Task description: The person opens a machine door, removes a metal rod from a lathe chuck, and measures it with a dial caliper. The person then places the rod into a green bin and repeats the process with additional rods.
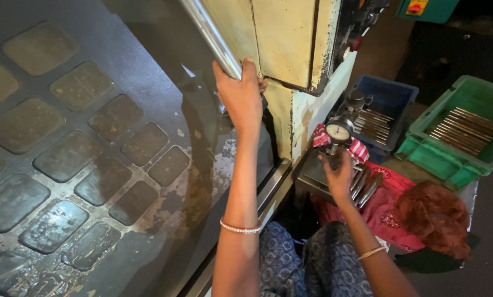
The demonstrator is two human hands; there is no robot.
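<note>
My left hand [240, 94] is raised and wrapped around the lower end of a long shiny metal door handle [210, 34] on a cream-painted machine [282, 38]. My right hand [340, 176] rests low on a dark gauge stand, fingers curled over several metal rods [366, 187] lying there. A round dial gauge [339, 132] stands just above that hand. Both wrists carry thin bracelets.
A large dark sliding door panel [81, 143] with rounded rectangular windows fills the left. A blue crate [387, 107] and a green crate [461, 132] to the right hold several metal rods. Pink and rust-coloured cloths [422, 212] lie beside my patterned-trousered knees.
</note>
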